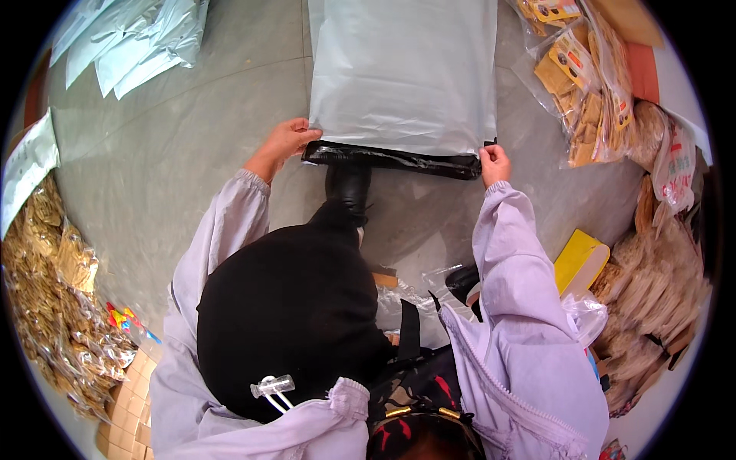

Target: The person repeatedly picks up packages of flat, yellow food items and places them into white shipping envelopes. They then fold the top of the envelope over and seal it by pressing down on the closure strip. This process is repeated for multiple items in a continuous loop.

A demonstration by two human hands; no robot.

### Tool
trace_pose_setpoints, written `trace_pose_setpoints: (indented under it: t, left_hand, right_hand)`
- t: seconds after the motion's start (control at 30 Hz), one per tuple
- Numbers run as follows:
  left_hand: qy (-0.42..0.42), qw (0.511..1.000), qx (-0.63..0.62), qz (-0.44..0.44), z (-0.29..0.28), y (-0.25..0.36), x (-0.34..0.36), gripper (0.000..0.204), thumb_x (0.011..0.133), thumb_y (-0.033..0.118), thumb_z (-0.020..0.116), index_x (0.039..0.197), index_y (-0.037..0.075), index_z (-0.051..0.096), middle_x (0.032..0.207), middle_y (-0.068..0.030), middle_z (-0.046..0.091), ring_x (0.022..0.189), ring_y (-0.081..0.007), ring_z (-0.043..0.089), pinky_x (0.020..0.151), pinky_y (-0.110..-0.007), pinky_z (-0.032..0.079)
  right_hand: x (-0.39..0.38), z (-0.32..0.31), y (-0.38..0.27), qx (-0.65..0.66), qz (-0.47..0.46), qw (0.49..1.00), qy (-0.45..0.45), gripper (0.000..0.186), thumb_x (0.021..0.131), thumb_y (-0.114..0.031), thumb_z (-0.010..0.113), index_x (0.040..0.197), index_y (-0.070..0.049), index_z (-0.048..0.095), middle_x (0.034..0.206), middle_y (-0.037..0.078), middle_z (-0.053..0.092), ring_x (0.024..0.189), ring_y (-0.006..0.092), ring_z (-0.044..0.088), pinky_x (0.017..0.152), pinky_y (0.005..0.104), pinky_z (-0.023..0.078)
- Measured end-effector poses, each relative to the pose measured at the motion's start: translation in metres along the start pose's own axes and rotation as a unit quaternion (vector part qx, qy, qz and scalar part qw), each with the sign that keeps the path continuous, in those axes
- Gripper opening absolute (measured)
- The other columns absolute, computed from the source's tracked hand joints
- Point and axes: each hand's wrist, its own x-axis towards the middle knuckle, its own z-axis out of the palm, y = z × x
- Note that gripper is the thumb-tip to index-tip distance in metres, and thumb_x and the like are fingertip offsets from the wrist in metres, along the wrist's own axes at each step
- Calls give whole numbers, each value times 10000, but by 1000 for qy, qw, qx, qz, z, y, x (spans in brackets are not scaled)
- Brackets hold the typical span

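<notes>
A large grey plastic mailer bag (402, 73) lies flat on the grey floor in front of me. Its near end is folded over, showing a black inner strip (391, 159). My left hand (285, 142) grips the left end of that black fold. My right hand (494, 163) pinches the right corner of it. Both arms wear pale lilac sleeves. My black-trousered knee and a black shoe (349, 188) sit just below the fold, between my arms.
Several grey mailer bags (134, 38) lie at the top left. Clear packets of golden items (54, 284) pile at the left. Packets of brown goods (590, 84) and stacked brown bundles (659, 284) crowd the right, beside a yellow box (579, 261).
</notes>
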Motion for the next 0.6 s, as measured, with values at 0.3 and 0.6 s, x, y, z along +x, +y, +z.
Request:
trace_pose_setpoints:
  t: [0.3, 0.6]
  left_hand:
    - [-24, 998, -56, -7, -9, -5, 7, 67, 860, 200, 607, 891, 141, 597, 804, 67, 604, 689, -29, 565, 639, -202, 446]
    - [-63, 985, -151, -46, -17, -10, 9, 29, 858, 134, 576, 877, 113, 579, 791, 26, 623, 687, -65, 601, 619, -205, 484]
  right_hand:
    - [-100, 117, -227, 131, -292, 903, -287, 114, 793, -135, 621, 846, -42, 661, 828, 133, 631, 821, 303, 604, 724, 394, 479]
    - [-119, 161, -232, 8, -316, 898, -307, 105, 724, -112, 684, 792, -55, 626, 870, 120, 586, 891, 323, 583, 789, 427, 479]
